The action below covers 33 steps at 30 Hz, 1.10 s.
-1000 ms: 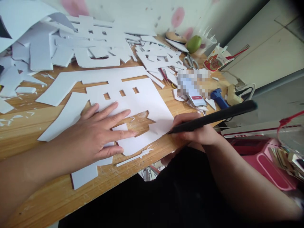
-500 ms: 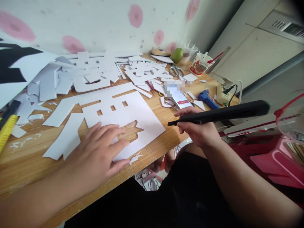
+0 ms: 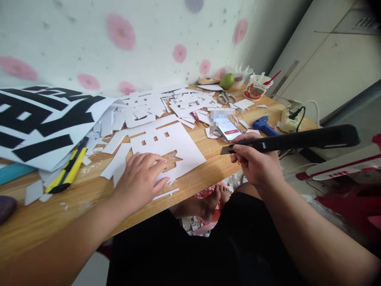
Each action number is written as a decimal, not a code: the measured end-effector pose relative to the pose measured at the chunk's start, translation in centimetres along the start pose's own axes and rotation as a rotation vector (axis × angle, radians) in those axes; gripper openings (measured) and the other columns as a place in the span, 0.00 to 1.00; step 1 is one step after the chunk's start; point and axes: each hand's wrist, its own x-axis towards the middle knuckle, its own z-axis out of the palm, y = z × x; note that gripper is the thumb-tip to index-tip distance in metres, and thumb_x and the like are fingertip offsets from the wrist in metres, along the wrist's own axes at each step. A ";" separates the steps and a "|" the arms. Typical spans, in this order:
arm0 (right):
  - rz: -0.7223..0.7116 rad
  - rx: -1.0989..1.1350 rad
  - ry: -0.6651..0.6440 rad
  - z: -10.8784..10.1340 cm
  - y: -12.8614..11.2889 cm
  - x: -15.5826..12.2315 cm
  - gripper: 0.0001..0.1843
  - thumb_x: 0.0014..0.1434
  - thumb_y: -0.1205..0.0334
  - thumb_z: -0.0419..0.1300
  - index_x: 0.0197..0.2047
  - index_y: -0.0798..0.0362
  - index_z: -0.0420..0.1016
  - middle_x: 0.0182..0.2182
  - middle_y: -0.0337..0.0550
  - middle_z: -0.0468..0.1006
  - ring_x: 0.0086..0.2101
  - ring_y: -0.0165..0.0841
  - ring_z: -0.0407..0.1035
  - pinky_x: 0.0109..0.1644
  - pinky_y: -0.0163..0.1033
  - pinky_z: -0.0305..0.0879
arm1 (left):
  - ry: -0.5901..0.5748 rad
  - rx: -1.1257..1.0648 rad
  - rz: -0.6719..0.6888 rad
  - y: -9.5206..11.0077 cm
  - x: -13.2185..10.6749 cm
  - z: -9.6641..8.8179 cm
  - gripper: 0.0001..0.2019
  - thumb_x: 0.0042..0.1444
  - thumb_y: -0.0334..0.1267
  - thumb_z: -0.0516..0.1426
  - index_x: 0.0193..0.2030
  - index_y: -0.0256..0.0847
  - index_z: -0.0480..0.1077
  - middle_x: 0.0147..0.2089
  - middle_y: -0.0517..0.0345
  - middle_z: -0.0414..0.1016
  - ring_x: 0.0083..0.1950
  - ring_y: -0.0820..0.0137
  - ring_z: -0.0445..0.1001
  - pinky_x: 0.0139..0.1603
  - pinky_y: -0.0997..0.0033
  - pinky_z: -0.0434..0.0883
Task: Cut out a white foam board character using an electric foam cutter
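Note:
My left hand rests palm down on a white cut-out sheet lying on the wooden table, fingers bent and slightly apart over a cut hole. My right hand is closed around a long black cutter knife, held in the air just off the table's front edge, its blade end pointing left toward the sheet. The knife tip is clear of the paper.
White paper scraps cover the back of the table. A sheet with large black characters lies left, a yellow-black utility knife beside it. A phone, blue tool, scissors, green fruit, cup and power strip sit right.
My right hand lifted the black knife off the sheet's edge and drew it right, away from the table. My left hand's fingers curled on the sheet. The view pulled back and up.

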 end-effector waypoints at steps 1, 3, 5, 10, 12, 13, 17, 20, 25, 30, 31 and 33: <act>0.003 0.001 -0.007 -0.2 0.0 -0.2 0.07 0.52 0.60 0.67 0.36 0.48 0.76 0.19 0.33 0.64 0.20 0.29 0.61 0.23 0.39 0.62 | 0.013 -0.022 0.003 0.5 -0.5 -0.3 0.06 0.62 0.38 0.57 0.44 0.41 0.72 0.47 0.48 0.74 0.49 0.55 0.72 0.54 0.46 0.70; 0.012 0.008 -0.007 -0.6 -0.1 -0.7 0.09 0.52 0.59 0.69 0.37 0.47 0.77 0.19 0.33 0.64 0.20 0.30 0.62 0.23 0.40 0.63 | 0.020 -0.076 0.001 1.8 -1.7 -0.5 0.08 0.66 0.37 0.54 0.46 0.41 0.74 0.45 0.49 0.74 0.47 0.58 0.72 0.49 0.54 0.73; 0.011 0.026 0.007 -1.0 -0.1 -1.3 0.10 0.51 0.59 0.70 0.38 0.47 0.78 0.20 0.33 0.65 0.21 0.31 0.64 0.25 0.40 0.64 | -0.043 -0.068 -0.030 3.4 -2.9 -0.1 0.12 0.64 0.36 0.58 0.53 0.42 0.73 0.46 0.50 0.74 0.48 0.57 0.72 0.49 0.55 0.73; -0.031 0.018 -0.012 -2.3 0.3 -2.7 0.08 0.55 0.57 0.69 0.38 0.45 0.77 0.24 0.37 0.70 0.23 0.33 0.67 0.24 0.40 0.64 | -0.006 0.049 -0.150 6.3 -4.5 1.6 0.19 0.59 0.32 0.61 0.58 0.40 0.71 0.47 0.47 0.75 0.48 0.52 0.72 0.48 0.49 0.73; -0.047 0.002 -0.029 -3.1 0.8 -3.2 0.08 0.56 0.56 0.68 0.39 0.45 0.77 0.26 0.39 0.73 0.23 0.34 0.68 0.22 0.41 0.63 | 0.019 0.069 -0.171 6.7 -4.7 1.8 0.17 0.59 0.32 0.61 0.56 0.43 0.71 0.48 0.49 0.76 0.49 0.53 0.72 0.48 0.49 0.73; -0.046 0.000 -0.025 -3.4 1.0 -3.5 0.08 0.56 0.56 0.68 0.39 0.45 0.77 0.28 0.40 0.75 0.23 0.34 0.69 0.22 0.40 0.63 | 0.028 0.072 -0.176 6.8 -4.9 1.7 0.15 0.60 0.32 0.61 0.54 0.44 0.72 0.48 0.50 0.76 0.49 0.54 0.72 0.49 0.51 0.74; 0.030 0.091 0.059 -4.1 1.1 -5.0 0.12 0.51 0.58 0.72 0.38 0.48 0.78 0.22 0.37 0.74 0.21 0.31 0.68 0.19 0.36 0.57 | 0.058 0.077 -0.196 6.7 -5.3 1.5 0.06 0.60 0.33 0.61 0.44 0.42 0.73 0.45 0.51 0.76 0.47 0.57 0.73 0.48 0.54 0.74; 0.070 0.217 0.145 -3.6 0.4 -6.2 0.13 0.46 0.60 0.73 0.35 0.50 0.78 0.16 0.32 0.68 0.18 0.28 0.65 0.19 0.32 0.55 | 0.081 0.086 -0.212 6.6 -5.2 1.9 0.11 0.59 0.35 0.63 0.49 0.41 0.73 0.45 0.51 0.75 0.48 0.56 0.72 0.48 0.53 0.73; 0.105 0.271 0.215 -3.0 -0.3 -7.6 0.12 0.42 0.61 0.72 0.32 0.53 0.79 0.17 0.34 0.72 0.18 0.26 0.65 0.19 0.29 0.51 | 0.130 0.095 -0.197 6.7 -5.0 3.2 0.17 0.56 0.34 0.65 0.53 0.43 0.74 0.46 0.51 0.76 0.48 0.55 0.71 0.48 0.52 0.72; 0.101 0.296 0.229 -3.4 0.6 -8.4 0.13 0.41 0.60 0.73 0.33 0.53 0.80 0.14 0.31 0.68 0.17 0.24 0.63 0.21 0.28 0.56 | 0.212 0.083 -0.117 6.7 -6.3 3.7 0.03 0.59 0.30 0.62 0.40 0.41 0.75 0.40 0.54 0.75 0.43 0.60 0.72 0.45 0.59 0.72; 0.097 0.307 0.236 -3.5 0.8 -8.5 0.14 0.41 0.60 0.74 0.32 0.53 0.80 0.13 0.30 0.67 0.16 0.23 0.61 0.22 0.28 0.59 | 0.232 0.083 -0.097 6.6 -6.7 3.8 0.03 0.61 0.29 0.61 0.37 0.40 0.74 0.38 0.54 0.75 0.42 0.61 0.72 0.44 0.61 0.71; 0.094 0.318 0.250 -3.7 1.0 -8.7 0.13 0.41 0.61 0.74 0.32 0.52 0.79 0.14 0.29 0.67 0.15 0.21 0.59 0.23 0.29 0.62 | 0.275 0.092 -0.066 6.5 -7.2 3.9 0.07 0.63 0.28 0.58 0.33 0.40 0.72 0.35 0.55 0.74 0.39 0.63 0.71 0.42 0.63 0.71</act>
